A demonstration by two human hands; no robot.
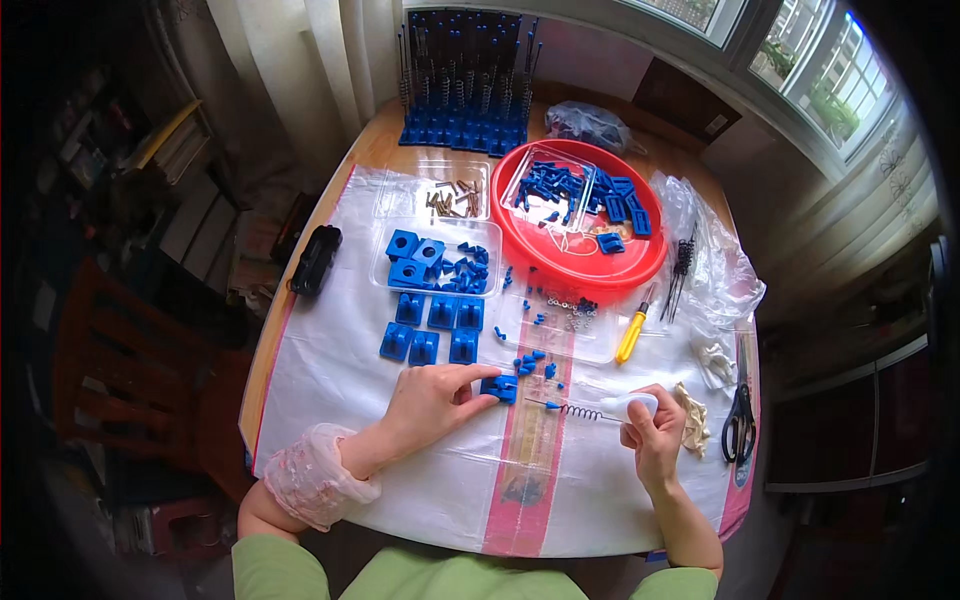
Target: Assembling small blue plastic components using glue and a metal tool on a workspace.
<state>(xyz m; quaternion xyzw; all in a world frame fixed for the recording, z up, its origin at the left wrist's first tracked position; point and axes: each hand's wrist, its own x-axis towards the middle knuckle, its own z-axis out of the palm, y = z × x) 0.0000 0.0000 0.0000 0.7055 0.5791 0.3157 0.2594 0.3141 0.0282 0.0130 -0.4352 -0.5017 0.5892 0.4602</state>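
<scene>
Block of blue moulded plastic (503, 388) rests on the white sheet (340, 390) covering the table (378, 138), directly before the wearer. The left hand (430, 400) has it in a narrow pinch, the grip closed between thumb and fingertips. The right hand (655, 440) is also closed, with fingers curled about a white, rounded plastic bottle (625, 402) and, it appears, the near end of a thin dark metal rod (536, 401). The rod carries a dark coil spring (582, 411) and a small blue plastic cone (552, 406); its free end points toward the block, apparently just short of contact. Assessed as alignment of rod and block. Recommended: hold the block flat and steady, bring the rod in straight, avoid flexing the spring, and keep pressure off the bottle meanwhile, since a hard squeeze could discharge any contents. Brands and labels: none legible. A pale label (716, 124) on the brown panel (680, 98) behind the table is too small to read.
</scene>
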